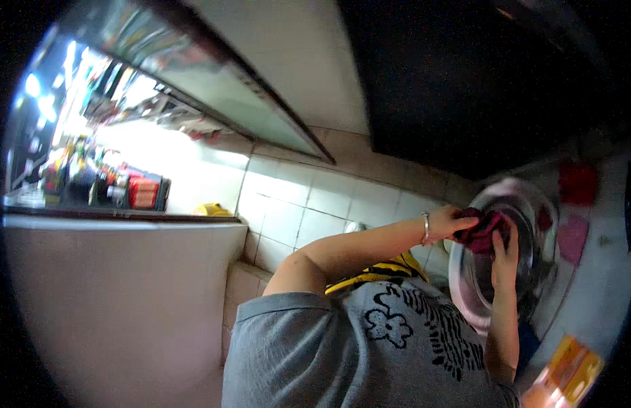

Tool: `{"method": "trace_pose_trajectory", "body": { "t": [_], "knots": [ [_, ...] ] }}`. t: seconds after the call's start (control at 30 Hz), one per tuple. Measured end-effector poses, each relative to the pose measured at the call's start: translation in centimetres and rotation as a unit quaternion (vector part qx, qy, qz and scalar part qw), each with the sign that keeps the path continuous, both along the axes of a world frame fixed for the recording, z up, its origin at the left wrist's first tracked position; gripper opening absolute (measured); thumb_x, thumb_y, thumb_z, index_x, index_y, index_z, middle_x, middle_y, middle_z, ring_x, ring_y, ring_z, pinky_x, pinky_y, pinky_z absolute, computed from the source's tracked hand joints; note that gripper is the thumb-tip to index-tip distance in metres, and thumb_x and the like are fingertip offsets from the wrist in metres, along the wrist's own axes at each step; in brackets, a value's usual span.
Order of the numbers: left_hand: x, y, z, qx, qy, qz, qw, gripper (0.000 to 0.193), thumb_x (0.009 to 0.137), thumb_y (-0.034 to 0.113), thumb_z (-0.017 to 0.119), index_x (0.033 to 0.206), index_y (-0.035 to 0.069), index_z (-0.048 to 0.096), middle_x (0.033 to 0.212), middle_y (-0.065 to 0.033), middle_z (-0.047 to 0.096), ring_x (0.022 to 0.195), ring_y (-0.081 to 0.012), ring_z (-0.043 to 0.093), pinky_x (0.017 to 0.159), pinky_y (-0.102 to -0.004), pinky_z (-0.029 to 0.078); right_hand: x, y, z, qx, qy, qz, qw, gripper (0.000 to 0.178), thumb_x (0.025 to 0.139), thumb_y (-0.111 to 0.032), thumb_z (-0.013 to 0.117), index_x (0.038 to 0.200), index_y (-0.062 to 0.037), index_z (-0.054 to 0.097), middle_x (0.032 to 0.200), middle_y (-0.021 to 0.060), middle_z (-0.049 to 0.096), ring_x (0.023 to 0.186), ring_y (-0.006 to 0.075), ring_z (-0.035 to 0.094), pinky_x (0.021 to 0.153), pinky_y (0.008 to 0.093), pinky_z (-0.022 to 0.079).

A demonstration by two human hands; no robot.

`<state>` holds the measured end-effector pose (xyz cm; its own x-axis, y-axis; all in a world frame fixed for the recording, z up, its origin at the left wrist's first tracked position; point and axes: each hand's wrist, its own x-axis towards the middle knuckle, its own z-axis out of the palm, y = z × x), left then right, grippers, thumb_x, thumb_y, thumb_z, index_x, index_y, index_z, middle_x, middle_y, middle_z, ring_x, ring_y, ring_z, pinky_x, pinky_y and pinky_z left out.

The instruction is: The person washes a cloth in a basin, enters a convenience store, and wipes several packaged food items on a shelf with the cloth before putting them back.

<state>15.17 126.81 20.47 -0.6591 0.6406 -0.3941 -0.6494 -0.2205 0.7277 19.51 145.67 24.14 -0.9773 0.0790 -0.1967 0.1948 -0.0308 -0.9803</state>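
Observation:
A dark red cloth [480, 239] is bunched between my two hands above a shiny round metal basin [459, 292]. My left hand [448, 226], with a bracelet at the wrist, closes on the cloth's left side near the basin's rim. My right hand [504, 255] grips it from the right, fingers bent into the fabric. The folds hide some fingertips. What lies in the bottom of the basin is too dim to make out, apart from a small dark red patch near its far right side.
Right of the basin lie a red piece [577, 183] and a pink piece [575, 239], perhaps cloth. An orange-yellow packet [572, 370] is at lower right. White wall tiles [329, 204] and an open window pane [261, 102] stand left; a large dark panel [458, 81] is beyond.

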Motion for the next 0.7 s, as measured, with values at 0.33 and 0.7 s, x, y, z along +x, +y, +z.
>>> {"method": "trace_pose_trajectory", "body": {
  "t": [0.33,0.7],
  "knots": [
    [6.3,-28.4,4.4,-0.069,0.121,0.405,0.903,0.032,0.094,0.025,0.045,0.110,-0.001,0.051,0.099,-0.0061,0.058,0.087,-0.0151,0.056,0.079,-0.0273,0.047,-0.9,-25.9,2.5,0.136,0.137,0.431,0.881,0.060,0.067,0.009,0.052,0.124,-0.0061,0.043,0.129,0.0130,0.042,0.122,0.0251,0.039,0.103,0.0353,0.030],
    [15.8,-54.4,9.5,0.128,0.074,0.552,0.820,0.035,0.093,0.033,0.042,0.116,0.006,0.046,0.112,-0.0126,0.056,0.097,-0.0250,0.058,0.085,-0.0402,0.048,-0.5,-58.6,1.0,-0.249,-0.249,0.560,0.750,0.087,0.071,-0.054,0.065,0.138,-0.0173,0.024,0.140,0.0095,0.029,0.125,0.0334,0.033,0.094,0.0588,0.032]
  ]
}}
